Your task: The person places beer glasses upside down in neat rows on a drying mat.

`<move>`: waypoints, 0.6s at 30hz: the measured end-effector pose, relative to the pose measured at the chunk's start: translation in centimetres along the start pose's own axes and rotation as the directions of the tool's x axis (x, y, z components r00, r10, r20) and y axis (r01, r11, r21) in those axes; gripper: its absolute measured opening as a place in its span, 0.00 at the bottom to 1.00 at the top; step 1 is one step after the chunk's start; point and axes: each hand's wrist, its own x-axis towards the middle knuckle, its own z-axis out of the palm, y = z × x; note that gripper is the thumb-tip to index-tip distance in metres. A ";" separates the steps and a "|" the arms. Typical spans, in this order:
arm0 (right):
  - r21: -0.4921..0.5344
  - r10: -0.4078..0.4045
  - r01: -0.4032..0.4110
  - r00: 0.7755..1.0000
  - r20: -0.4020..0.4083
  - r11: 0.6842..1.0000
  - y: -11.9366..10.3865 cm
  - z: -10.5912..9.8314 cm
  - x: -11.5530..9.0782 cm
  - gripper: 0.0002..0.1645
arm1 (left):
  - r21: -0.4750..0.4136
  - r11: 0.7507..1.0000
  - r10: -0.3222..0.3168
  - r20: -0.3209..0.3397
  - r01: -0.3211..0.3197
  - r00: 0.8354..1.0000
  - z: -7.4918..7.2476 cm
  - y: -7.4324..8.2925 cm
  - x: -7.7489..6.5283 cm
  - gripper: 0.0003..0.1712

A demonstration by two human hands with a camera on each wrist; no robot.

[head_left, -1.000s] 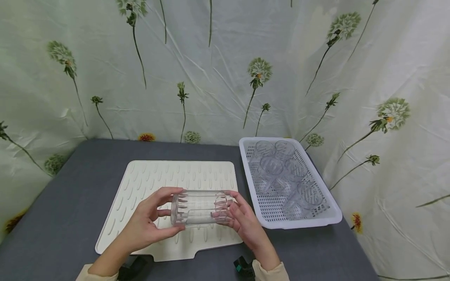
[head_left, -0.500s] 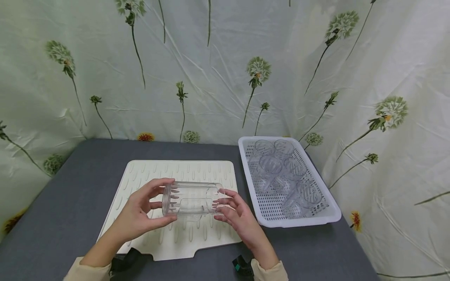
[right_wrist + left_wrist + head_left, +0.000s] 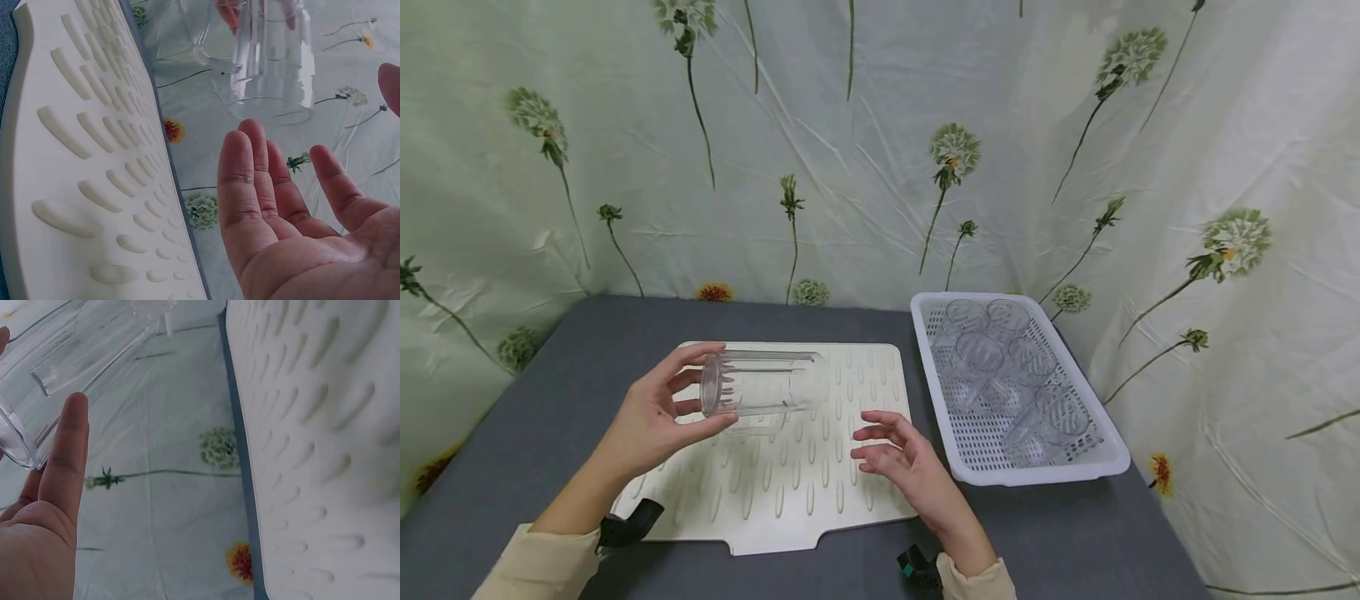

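A clear mug lies sideways in the air above the left part of a cream drying mat. My left hand grips it by the base end, thumb below and fingers above. The mug's open rim points right, and its handle shows in the right wrist view. In the left wrist view my left hand is at the base of the mug. My right hand hovers over the mat's right edge, fingers loosely bent, holding nothing and apart from the mug.
To the right stands a white perforated basket with several clear mugs in it. Mat and basket rest on a dark grey table. A flower-printed curtain hangs behind and to the sides.
Both hands were on the mug a second ago. My right hand has let go and stayed nearly in place, while my left hand has carried the mug left and farther back.
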 end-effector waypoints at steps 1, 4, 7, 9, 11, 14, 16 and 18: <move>0.001 -0.004 0.004 1.000 0.006 1.000 0.0 0.0 0.0 0.31 | 0.020 1.000 -0.006 -0.010 0.006 1.000 -0.3 -0.2 0.1 0.52; 0.004 -0.013 0.013 1.000 0.018 1.000 -0.1 0.0 -0.1 0.31 | 0.057 0.998 -0.020 -0.033 0.022 0.999 -1.3 -0.7 0.5 0.52; 0.011 -0.023 0.022 0.999 0.030 1.000 -0.1 0.0 -0.1 0.31 | 0.078 0.996 -0.032 -0.054 0.036 0.998 -2.2 -1.3 0.8 0.51; 0.014 -0.026 0.026 0.999 0.037 1.000 0.0 0.0 -0.1 0.31 | 0.093 0.995 -0.042 -0.065 0.048 0.997 -2.7 -1.7 1.0 0.50; 0.013 -0.028 0.027 0.999 0.041 1.000 0.0 0.0 -0.2 0.31 | 0.107 0.992 -0.055 -0.073 0.063 0.996 -3.1 -2.0 1.1 0.50; 0.010 -0.027 0.027 0.999 0.042 1.000 0.1 0.0 -0.2 0.31 | 0.132 0.987 -0.077 -0.080 0.087 0.994 -3.7 -2.6 1.3 0.49; 0.008 -0.029 0.029 0.999 0.044 1.000 0.1 0.0 -0.2 0.31 | 0.153 0.983 -0.089 -0.084 0.101 0.992 -4.1 -2.9 1.4 0.49; 0.009 -0.031 0.031 0.998 0.048 0.999 0.0 0.0 -0.2 0.31 | 0.178 0.978 -0.099 -0.089 0.114 0.991 -4.5 -3.2 1.5 0.49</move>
